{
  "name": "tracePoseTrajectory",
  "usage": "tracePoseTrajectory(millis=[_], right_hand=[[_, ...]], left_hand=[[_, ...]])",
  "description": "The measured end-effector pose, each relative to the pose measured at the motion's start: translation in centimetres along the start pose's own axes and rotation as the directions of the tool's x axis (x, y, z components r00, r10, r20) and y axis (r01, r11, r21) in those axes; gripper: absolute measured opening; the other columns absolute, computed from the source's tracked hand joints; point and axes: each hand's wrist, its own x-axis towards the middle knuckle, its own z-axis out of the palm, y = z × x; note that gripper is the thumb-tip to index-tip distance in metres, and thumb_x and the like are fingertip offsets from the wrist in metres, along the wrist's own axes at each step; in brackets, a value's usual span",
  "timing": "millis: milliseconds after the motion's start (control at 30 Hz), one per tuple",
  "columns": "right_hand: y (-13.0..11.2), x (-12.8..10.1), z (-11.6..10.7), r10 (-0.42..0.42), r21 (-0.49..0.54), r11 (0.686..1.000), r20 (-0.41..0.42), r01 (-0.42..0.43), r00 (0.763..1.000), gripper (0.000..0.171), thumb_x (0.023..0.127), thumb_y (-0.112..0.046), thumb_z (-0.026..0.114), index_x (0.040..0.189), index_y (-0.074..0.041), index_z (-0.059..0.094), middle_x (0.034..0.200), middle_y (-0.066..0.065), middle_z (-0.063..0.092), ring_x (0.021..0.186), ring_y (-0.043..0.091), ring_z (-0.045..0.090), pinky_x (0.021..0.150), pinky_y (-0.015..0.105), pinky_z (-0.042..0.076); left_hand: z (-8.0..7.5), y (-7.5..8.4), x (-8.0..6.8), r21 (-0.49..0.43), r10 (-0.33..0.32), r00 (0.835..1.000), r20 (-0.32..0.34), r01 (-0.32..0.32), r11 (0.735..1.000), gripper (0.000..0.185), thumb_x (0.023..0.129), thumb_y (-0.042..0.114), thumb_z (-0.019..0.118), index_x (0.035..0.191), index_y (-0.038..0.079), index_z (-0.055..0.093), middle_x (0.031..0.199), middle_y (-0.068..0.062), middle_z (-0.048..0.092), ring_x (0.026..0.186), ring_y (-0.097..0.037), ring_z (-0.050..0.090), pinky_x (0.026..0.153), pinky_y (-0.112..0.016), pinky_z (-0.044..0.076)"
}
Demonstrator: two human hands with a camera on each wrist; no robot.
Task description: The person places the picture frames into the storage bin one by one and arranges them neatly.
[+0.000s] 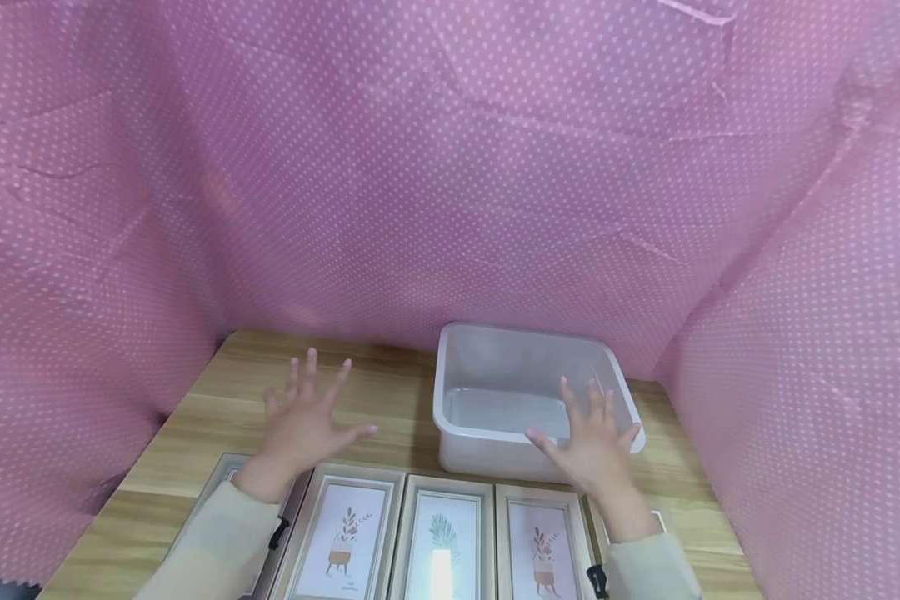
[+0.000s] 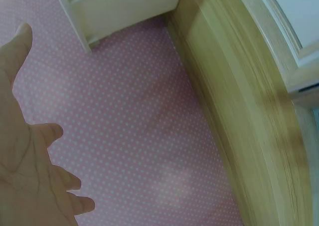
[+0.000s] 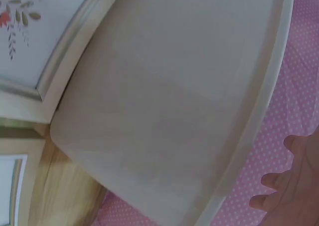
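Observation:
My left hand [image 1: 297,429] is raised with its fingers spread over the wooden table, holding nothing. The right hand [image 1: 591,442], also spread and holding nothing, overlaps the near right part of a white plastic bin [image 1: 480,452] in the head view. No objects show inside the bin. Along the near side lies a row of several framed pictures. One shows a potted plant [image 1: 342,542], the middle one a green leaf [image 1: 442,529] with a bright glare, another a potted plant on pink [image 1: 543,546]. My forearms partly cover the outer frames at both ends.
Pink polka-dot cloth [image 1: 420,208] hangs around the back and both sides of the wooden table [image 1: 378,383]. The bin stands toward the back right, close to the cloth and just behind the frames. Black straps [image 1: 278,533] show at my wrists.

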Motion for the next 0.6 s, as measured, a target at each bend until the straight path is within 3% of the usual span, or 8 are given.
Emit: tracePoseTrajectory(millis=[400,600], right_hand=[[2.5,0.5,-2.2,0.072,0.006,0.997,-0.002,-0.072,0.997,0.095,0.083,-0.074,0.044,0.154,-0.020,0.009,0.152,0.030,0.007,0.134,0.056,0.003,0.087,0.083,-0.007],[3.8,0.8,-3.2,0.101,-0.019,0.995,0.006,-0.101,0.995,0.095,0.085,-0.073,0.041,0.154,-0.016,0.011,0.150,0.033,0.010,0.131,0.059,0.010,0.087,0.084,-0.002]], left_hand=[[-1.1,-2.4,-0.8,-0.032,-0.047,0.999,0.001,0.047,0.998,0.104,0.075,0.084,0.037,0.154,0.022,0.011,0.153,-0.023,-0.012,0.137,-0.049,-0.009,0.097,-0.074,-0.011],[-1.4,-4.2,-1.6,-0.064,-0.072,0.997,0.004,0.072,0.995,0.103,0.077,0.081,0.041,0.154,0.023,0.006,0.153,-0.026,-0.012,0.135,-0.053,-0.005,0.094,-0.078,-0.006]])
